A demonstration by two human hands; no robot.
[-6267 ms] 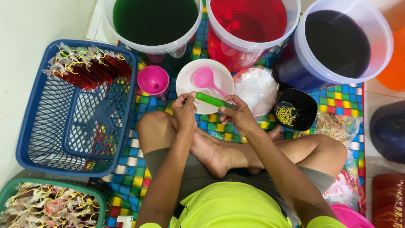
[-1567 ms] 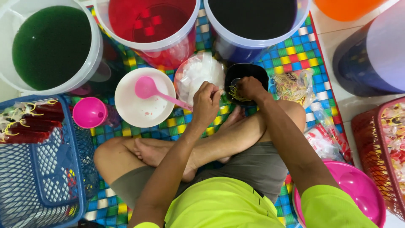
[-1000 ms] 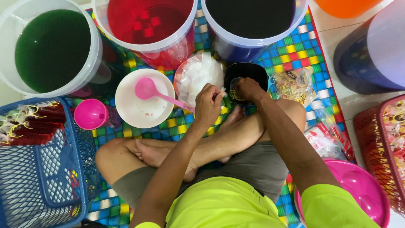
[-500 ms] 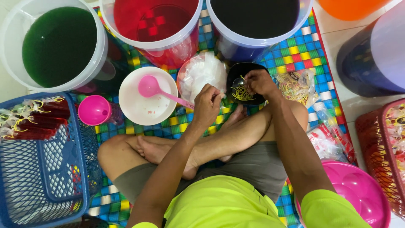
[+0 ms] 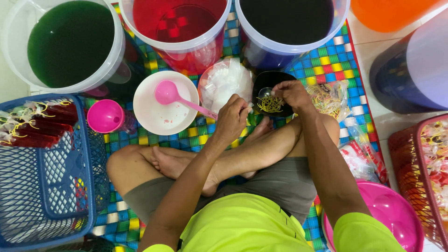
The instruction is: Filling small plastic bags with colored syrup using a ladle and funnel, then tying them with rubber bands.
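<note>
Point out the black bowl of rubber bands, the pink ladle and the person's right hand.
black bowl (image 5: 280, 80): head view, on its dark inner wall at the top.
pink ladle (image 5: 166, 93): head view, on its round scoop over the white bowl.
right hand (image 5: 291, 93): head view, on the back of the hand.

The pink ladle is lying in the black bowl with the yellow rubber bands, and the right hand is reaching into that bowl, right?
Not quite. The head view shows the pink ladle lying in the white bowl, not the black one. The right hand is reaching into the black bowl with the yellow rubber bands.
</note>
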